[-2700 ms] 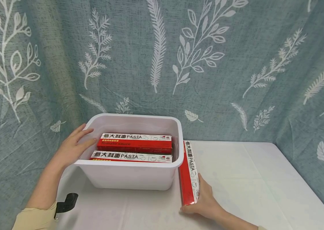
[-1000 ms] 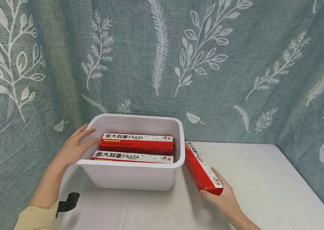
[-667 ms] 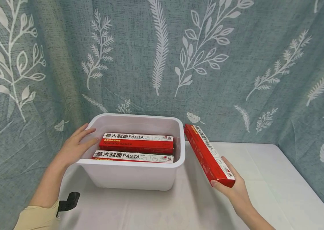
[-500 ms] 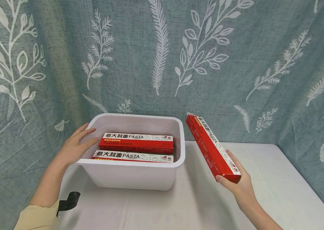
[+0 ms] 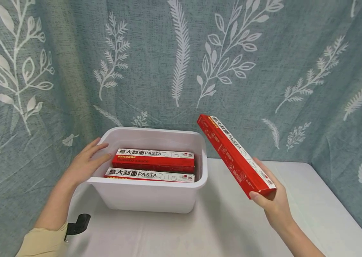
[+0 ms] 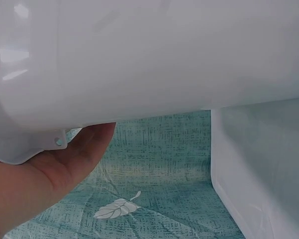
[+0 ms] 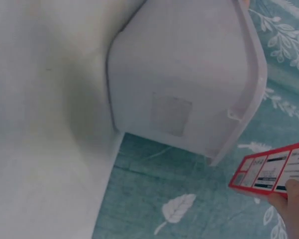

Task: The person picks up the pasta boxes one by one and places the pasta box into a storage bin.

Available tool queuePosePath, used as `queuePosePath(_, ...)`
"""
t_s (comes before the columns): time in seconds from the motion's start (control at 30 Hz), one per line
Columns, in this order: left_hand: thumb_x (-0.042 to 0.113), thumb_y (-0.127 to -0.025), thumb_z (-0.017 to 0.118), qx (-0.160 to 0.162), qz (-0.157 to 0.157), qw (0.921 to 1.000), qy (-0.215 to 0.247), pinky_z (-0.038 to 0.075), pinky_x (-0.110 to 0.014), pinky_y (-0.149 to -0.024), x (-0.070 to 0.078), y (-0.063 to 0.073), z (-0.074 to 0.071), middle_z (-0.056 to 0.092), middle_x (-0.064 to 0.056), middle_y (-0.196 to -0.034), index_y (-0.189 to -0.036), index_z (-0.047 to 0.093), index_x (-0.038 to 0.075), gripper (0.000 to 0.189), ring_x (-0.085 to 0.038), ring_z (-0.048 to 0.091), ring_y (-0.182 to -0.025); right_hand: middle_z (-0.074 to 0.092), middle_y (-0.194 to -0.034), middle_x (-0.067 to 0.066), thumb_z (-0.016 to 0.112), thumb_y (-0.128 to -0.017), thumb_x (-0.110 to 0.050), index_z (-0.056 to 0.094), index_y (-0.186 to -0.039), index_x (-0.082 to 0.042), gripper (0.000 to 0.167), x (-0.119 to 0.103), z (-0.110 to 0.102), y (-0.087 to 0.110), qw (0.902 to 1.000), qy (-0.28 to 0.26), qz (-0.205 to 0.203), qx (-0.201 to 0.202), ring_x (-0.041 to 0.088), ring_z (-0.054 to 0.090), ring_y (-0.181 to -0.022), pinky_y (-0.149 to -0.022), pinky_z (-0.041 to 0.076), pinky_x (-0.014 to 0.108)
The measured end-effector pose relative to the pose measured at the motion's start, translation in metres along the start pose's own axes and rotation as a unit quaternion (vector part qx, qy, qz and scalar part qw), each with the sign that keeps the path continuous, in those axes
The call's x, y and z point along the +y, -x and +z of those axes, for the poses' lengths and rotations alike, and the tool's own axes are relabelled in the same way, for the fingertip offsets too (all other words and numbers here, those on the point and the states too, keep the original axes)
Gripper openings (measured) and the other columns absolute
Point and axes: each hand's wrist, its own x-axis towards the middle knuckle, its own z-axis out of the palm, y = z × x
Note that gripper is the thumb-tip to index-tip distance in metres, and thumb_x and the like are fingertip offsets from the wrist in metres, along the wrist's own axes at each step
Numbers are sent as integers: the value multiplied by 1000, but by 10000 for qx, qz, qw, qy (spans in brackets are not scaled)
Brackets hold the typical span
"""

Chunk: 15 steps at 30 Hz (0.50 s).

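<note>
My right hand (image 5: pixel 274 201) grips the near end of a long red and white pasta box (image 5: pixel 232 153), thumb on one side and fingers along the other. The box is tilted, far end higher, in the air right of a white plastic bin (image 5: pixel 148 196). In the right wrist view the printed underside of the pasta box (image 7: pixel 273 172) shows. My left hand (image 5: pixel 84 162) holds the bin's left rim; in the left wrist view, part of that hand (image 6: pixel 74 162) curves beneath the lip. Two more pasta boxes lie inside, a rear one (image 5: pixel 155 162) and a front one (image 5: pixel 148 175).
The bin stands on a white-covered table (image 5: pixel 155 235), near a blue-green curtain (image 5: pixel 155 71) with white leaf prints. The table's right edge runs diagonally beside the curtain. A black strap-like piece (image 5: pixel 78 225) sticks out by the left sleeve (image 5: pixel 44 242).
My right hand has lifted the pasta box off the table beside the bin, turned it and raised its far end, moving up and to the right. The left hand stays on the rim.
</note>
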Motion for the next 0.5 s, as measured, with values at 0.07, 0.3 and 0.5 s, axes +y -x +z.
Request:
queuePosePath(0.07, 43, -101, 48, 9, -5, 10000, 17, 14, -78, -99, 0, 0, 1, 1, -20, -162, -151, 29, -1, 70, -53, 2, -142, 42, -140, 8, 57, -85, 4, 33, -150, -4, 70, -2, 2, -2, 9999, -118, -39, -37, 21, 43, -119, -78, 56, 26)
queuePosePath(0.3, 42, -100, 49, 69, 66, 10000, 1, 14, -78, -99, -1, 0, 3, 2, -21, -161, -151, 30, -2, 70, -53, 3, -142, 45, -141, 12, 58, -81, 4, 39, -148, -2, 70, -3, 9, -8, 9967, -471, -500, -427, 22, 48, -117, -78, 56, 28)
queuePosePath(0.5, 42, -101, 49, 96, 98, 9999, -14, 14, -78, -99, -2, 0, 3, 2, -21, -162, -151, 30, -1, 69, -53, 3, -142, 48, -139, 12, 57, -80, 3, 41, -147, -3, 69, -2, 17, -13, 9943, -440, -690, -679, 22, 50, -116, -77, 57, 30)
